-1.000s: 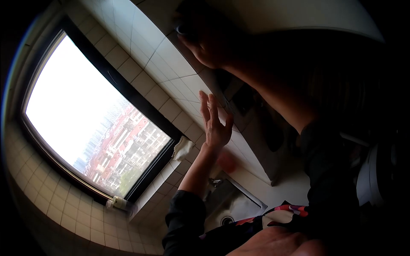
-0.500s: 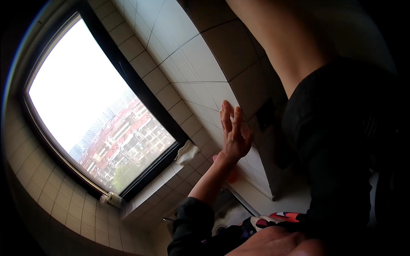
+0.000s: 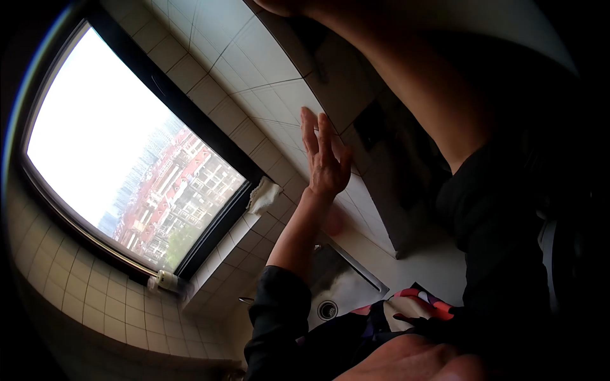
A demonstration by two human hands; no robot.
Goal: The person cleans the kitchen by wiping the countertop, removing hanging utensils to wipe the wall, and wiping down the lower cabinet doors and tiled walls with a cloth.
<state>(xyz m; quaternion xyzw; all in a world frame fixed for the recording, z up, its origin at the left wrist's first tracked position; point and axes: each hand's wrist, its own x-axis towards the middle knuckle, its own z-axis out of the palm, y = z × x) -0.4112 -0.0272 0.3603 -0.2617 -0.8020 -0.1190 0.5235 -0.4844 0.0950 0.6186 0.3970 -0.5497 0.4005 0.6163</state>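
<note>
My left hand [image 3: 327,166] lies against the white tiled wall [image 3: 279,95] near its outer corner, fingers stretched out and thumb apart, holding nothing. My right forearm [image 3: 413,82] reaches up across the darker side of that corner. Only a shadowed edge of my right hand [image 3: 279,5] shows at the top of the frame; its fingers are cut off, and what it touches is hidden. Below my left wrist is a blurred pinkish thing [image 3: 333,222] by the wall. Under my arms lies a metal sink [image 3: 352,279] with a round drain [image 3: 327,310].
A dark-framed window [image 3: 159,82] fills the left side, with buildings outside. A white cloth [image 3: 264,195] hangs at the window's corner. On the lower frame sits a small pale cylindrical thing [image 3: 166,280]. Patterned clothing [image 3: 406,305] and a patch of skin [image 3: 413,359] are at the bottom.
The view has shifted, so the wall and my left hand appear higher and further left. More of the sink shows. The edge of my right hand has entered at the top.
</note>
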